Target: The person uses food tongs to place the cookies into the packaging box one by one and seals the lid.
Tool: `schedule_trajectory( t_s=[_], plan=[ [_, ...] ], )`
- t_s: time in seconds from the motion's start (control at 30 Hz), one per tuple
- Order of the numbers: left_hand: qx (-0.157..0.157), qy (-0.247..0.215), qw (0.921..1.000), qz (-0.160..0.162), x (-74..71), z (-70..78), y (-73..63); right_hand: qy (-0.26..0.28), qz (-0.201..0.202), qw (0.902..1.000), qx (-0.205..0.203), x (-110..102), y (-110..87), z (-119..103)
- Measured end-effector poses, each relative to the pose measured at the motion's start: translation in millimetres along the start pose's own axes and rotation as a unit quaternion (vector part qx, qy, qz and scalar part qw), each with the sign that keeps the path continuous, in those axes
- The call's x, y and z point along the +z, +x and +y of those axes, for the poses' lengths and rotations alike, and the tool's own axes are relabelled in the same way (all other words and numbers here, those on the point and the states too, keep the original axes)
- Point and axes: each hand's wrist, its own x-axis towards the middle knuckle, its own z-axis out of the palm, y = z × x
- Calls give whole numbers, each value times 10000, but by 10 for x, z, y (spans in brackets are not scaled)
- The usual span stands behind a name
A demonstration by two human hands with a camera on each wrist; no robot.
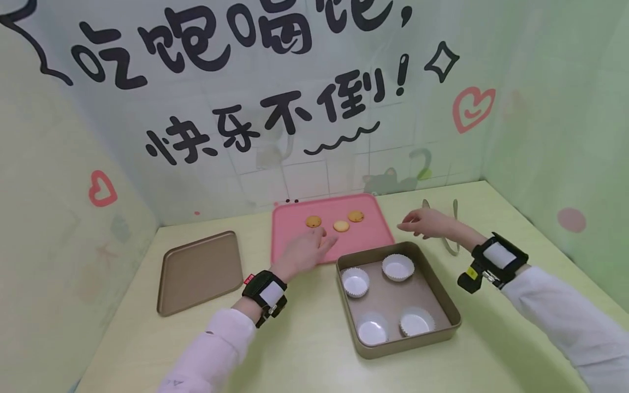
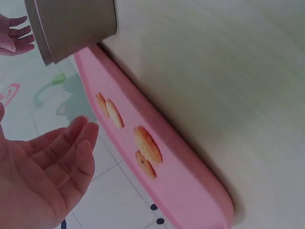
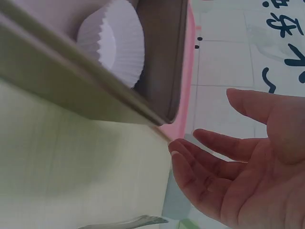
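Left hand [image 1: 301, 252] over the pink tray [image 1: 290, 229], frame centre, fingers loosely spread, holding nothing; right hand [image 1: 425, 222], right of centre, likewise empty. Cookies [image 1: 341, 226] lie on the tray (the left wrist view shows four); a light pinch at their edges should limit crumbling. Flat brown tray [image 1: 201, 273], left; tongs [image 1: 455, 208], right. The deep pan [image 1: 388, 298], lower right, holding paper cups [image 1: 398, 267], crowds the pink tray's near corner.

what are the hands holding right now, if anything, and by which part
Nothing is held: the left hand is empty by the pink tray, the right hand empty by the deep pan.
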Motion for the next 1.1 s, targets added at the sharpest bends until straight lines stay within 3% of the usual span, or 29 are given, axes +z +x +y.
schedule_trajectory(
  t_s=[0.17, 0.3, 0.47, 0.7, 0.9, 1.1],
  plan=[
    [122, -550, 9968, -559, 156, 30, -46, 58, -271, 9996, -49, 78, -92, 125],
    [242, -480, 9964, -663, 223, 54, -66, 163, -380, 9991, -22, 125, -117, 161],
    [346, -261, 9974, -576, 266, 62, -100, 316, -369, 9988, -54, 198, -132, 194],
    [544, -10, 9982, -259, 282, 35, -147, 182, -5, 9993, -323, 316, -125, 176],
    [522, -102, 9985, -137, 244, -62, -212, 107, 49, 9992, -390, 420, -109, 69],
    [699, -27, 9975, 39, 195, -198, -259, 39, 65, 9987, -499, 505, -47, -30]
  ],
)
